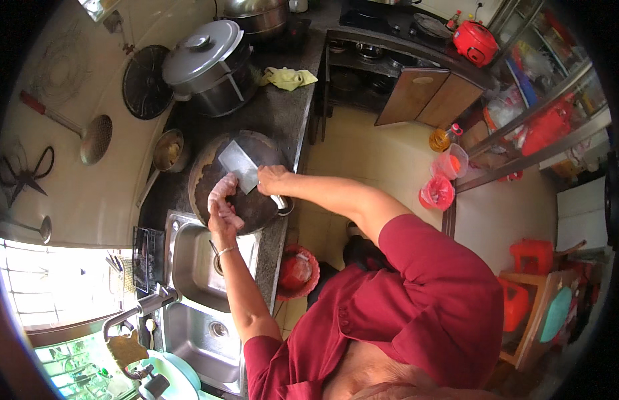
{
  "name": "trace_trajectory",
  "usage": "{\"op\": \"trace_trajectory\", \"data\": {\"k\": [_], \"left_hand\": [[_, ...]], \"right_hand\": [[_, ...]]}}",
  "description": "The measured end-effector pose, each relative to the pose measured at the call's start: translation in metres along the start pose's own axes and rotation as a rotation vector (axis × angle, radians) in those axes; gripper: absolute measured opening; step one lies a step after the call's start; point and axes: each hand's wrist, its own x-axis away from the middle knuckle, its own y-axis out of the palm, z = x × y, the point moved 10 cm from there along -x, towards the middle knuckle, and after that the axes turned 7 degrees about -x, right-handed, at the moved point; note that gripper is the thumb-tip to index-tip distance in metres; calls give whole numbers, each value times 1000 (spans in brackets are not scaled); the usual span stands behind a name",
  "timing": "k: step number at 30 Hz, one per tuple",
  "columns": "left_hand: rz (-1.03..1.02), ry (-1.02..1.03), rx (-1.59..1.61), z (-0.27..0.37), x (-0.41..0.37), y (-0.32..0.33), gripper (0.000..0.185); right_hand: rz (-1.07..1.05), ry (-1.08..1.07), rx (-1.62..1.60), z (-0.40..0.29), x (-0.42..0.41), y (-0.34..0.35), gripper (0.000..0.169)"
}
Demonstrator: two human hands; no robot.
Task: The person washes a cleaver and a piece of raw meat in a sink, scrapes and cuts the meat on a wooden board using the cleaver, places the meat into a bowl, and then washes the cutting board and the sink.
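My right hand (272, 180) grips the handle of a cleaver (239, 166), whose broad blade lies over a round, dark chopping board (257, 215). A long piece of pale pink raw meat (222, 192) is held in my left hand (220, 220), at the board's left side. The upper end of the meat is close to the blade's lower corner; I cannot tell whether they touch. Part of the meat is hidden by my left fingers. A bracelet circles my left wrist.
A double steel sink (182, 260) adjoins the board on the near side. Beyond the board stand a large lidded pot (204, 65) and a yellow-green cloth (289, 78). A small ladle-like pan (168, 150) rests by the wall. Below the counter edge is a red basin (309, 280).
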Motion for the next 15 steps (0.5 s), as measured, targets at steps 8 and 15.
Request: {"op": "trace_trajectory", "data": {"k": [8,15], "left_hand": [[334,-57,-220,8,28,-70,35],[578,381,-537,52,135,62,43]], "right_hand": [[8,-252,-360,23,25,-11,45],[-405,-4,-968,173,94,-21,26]]}}
